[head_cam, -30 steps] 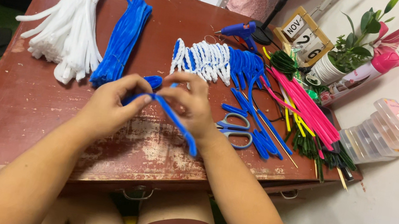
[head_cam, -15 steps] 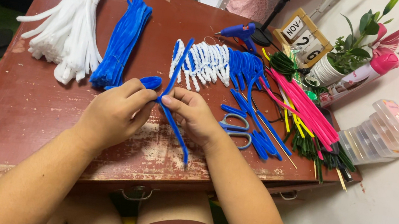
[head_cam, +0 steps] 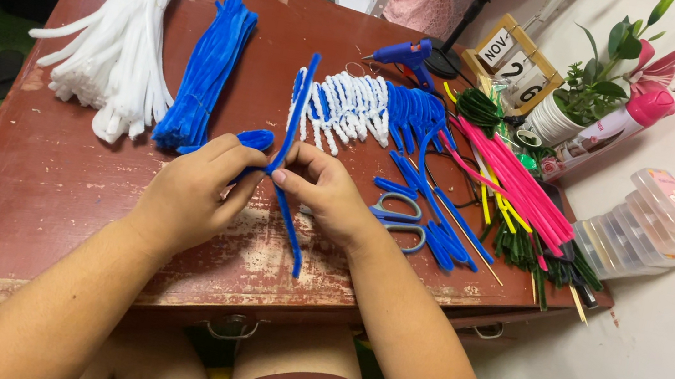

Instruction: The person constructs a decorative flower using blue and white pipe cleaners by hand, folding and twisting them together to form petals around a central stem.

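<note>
Both hands now sit lower; left hand [head_cam: 194, 192] and right hand [head_cam: 323, 192] pinch the blue pipe cleaner [head_cam: 287, 158] closed above the counter [head_cam: 32, 191] near edge. Loose grip risks unwinding.

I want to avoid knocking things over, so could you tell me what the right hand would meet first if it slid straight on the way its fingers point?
The right hand points left, so it would meet the left hand almost immediately; they already pinch one blue pipe cleaner.
</note>
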